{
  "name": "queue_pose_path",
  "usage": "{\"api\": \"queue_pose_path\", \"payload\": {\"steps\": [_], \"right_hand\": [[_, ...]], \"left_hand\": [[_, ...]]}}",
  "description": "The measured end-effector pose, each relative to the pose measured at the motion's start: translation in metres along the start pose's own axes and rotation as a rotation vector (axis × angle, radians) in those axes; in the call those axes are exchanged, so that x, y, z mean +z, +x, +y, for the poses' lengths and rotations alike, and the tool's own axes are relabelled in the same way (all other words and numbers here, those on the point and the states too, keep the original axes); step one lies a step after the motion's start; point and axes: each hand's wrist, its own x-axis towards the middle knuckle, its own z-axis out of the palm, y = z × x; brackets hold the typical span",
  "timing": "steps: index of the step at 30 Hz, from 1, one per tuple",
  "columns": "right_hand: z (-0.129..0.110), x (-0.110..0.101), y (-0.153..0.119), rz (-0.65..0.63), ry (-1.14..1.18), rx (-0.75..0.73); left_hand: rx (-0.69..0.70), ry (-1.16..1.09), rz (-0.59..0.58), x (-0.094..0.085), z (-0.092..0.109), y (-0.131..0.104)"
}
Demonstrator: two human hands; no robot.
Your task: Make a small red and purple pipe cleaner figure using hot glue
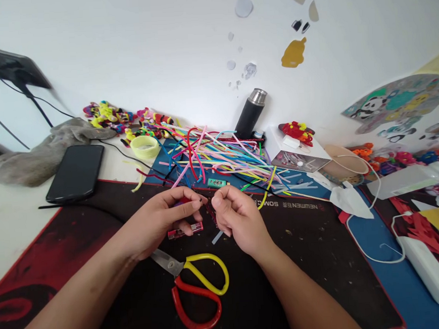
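My left hand point(170, 217) is closed in a pinch, thumb against forefinger, at the middle of the dark desk mat. Close beside it, my right hand point(241, 220) is closed too, its fingertips nearly meeting the left ones. A dark red fuzzy strand, seemingly a pipe cleaner point(210, 212), shows in the gap by the right fingers. What the left fingertips pinch is too small to make out. Below the hands lie scissors point(200, 285) with one yellow and one red handle; the left hand partly covers their blades. A small red tube-like item point(186, 230) lies under the left fingers.
Beyond the hands spreads a heap of colored pipe cleaners point(226, 156). A black thermos point(251, 114) leans behind it. A phone point(76, 173) and a yellow tape roll point(145, 147) lie left. A glue gun point(430, 266) with a white cord and a clear bottle point(406, 180) are right.
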Motion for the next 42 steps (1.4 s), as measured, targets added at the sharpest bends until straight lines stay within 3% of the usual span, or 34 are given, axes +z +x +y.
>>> {"api": "queue_pose_path", "payload": {"steps": [6, 13, 23, 38, 42], "right_hand": [[0.0, -0.001, 0.002, 0.005, 0.074, -0.049], [0.0, -0.006, 0.003, 0.033, -0.099, -0.074], [0.009, -0.005, 0.001, 0.062, -0.301, -0.226], [0.011, -0.002, 0.0, 0.087, -0.441, -0.345], [0.008, -0.001, 0.0, 0.083, -0.402, -0.303]], "left_hand": [[0.002, 0.009, -0.002, -0.002, -0.002, 0.0], [-0.003, -0.019, -0.008, -0.001, -0.002, 0.001], [-0.04, 0.007, 0.001, -0.003, -0.002, 0.001], [-0.013, 0.052, 0.007, -0.003, -0.001, 0.0], [-0.018, 0.046, -0.005, -0.002, -0.001, -0.001]]}}
